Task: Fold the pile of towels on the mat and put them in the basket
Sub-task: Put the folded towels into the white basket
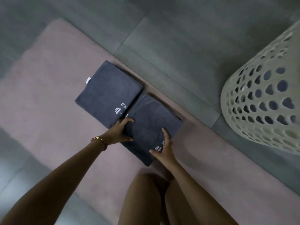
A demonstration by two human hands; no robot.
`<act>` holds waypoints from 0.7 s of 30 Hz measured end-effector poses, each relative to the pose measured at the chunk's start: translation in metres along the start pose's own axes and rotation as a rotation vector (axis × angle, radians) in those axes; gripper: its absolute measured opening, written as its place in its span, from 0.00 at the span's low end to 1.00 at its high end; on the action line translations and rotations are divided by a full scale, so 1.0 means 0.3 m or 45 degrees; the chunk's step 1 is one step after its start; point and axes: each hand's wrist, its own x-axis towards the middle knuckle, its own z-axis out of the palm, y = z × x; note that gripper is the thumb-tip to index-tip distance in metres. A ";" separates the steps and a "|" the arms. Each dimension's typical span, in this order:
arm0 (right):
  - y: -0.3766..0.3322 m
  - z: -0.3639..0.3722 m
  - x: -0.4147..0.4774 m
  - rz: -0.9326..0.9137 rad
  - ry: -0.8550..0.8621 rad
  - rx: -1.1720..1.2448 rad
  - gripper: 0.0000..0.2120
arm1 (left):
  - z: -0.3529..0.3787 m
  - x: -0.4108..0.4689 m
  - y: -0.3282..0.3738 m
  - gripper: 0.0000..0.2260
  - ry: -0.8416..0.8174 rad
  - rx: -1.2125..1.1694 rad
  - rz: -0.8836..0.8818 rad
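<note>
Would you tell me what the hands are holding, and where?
Both grip the nearer towel stack: left hand at its left edge, right hand at its right edge.

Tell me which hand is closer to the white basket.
Right. The right hand holds the near towel at its basket-side edge; the left hand grips its opposite edge, farther from the basket.

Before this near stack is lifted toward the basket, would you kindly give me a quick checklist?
1. Left hand grips the near stack at its edge: ok.
2. Right hand has a hold on it: cannot tell.
3. Near stack neatly folded: ok.
4. Far stack free of left hand: cannot tell.
5. Room in basket: cannot tell, opening out of view.
</note>
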 end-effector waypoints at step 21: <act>-0.282 -0.191 -0.103 -0.111 0.029 0.589 0.33 | -0.055 -0.151 0.234 0.26 0.120 -0.726 0.118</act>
